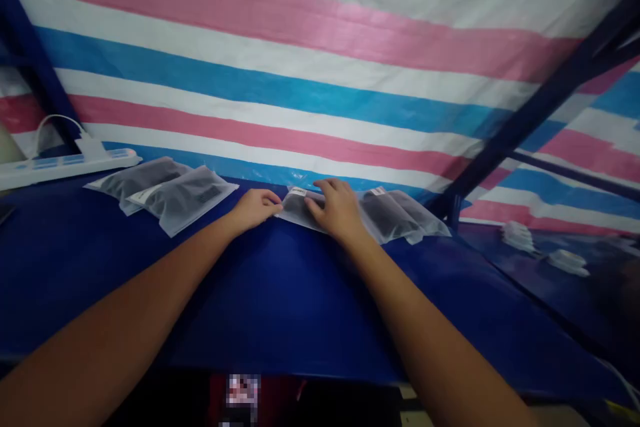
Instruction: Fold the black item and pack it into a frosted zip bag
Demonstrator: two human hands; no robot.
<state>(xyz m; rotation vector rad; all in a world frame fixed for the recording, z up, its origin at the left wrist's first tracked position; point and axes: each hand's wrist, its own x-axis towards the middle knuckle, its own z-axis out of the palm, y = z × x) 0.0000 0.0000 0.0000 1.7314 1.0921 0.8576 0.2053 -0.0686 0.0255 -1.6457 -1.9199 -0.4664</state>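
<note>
Currently we pinch the near-left edge of a frosted pouch between the curled fingers of our left hand, while our right hand lies flat on it, fingers spread and pressing, grasping nothing. The pouch rests on the blue table, directly under both hands. Just right of our right fingers lies a stack of similar pouches; well left of our left fingers lie two more pouches, with a white power strip beyond. For a clean result, we judge it best to keep the palm firm and pull the edge evenly.
</note>
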